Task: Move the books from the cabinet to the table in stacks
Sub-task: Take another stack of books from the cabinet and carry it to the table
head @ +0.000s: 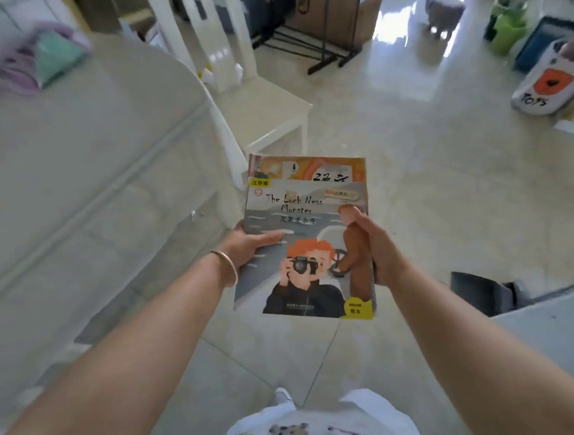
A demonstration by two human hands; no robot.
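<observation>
1. Nearest the camera, both forearms reach forward and meet on a small stack of books (306,236) held in the air over the tiled floor (430,185); no surface carries it.
2. The left hand (246,246) grips the stack's left edge, thumb lying flat across the top cover and the other fingers hidden beneath. A thin bangle (226,266) sits on that wrist.
3. The right hand (372,245) grips the right edge, thumb pressed on the cover and fingers curled under. Both hands are closed on the stack about halfway along its length.
4. The stack's long axis runs away from the body, its title end farthest; at least one more book shows beyond the top cover's far edge.
5. The tabletop (78,154), under a pale cloth, lies to the left, its near corner just left of the stack's far end. I judge the left hand the nearer one, so the coming move is a sideways carry leftward over that edge.
6. Farther off stand a white chair (264,116) and a blurred bundle of cloth (26,62) on the tabletop's far side.
</observation>
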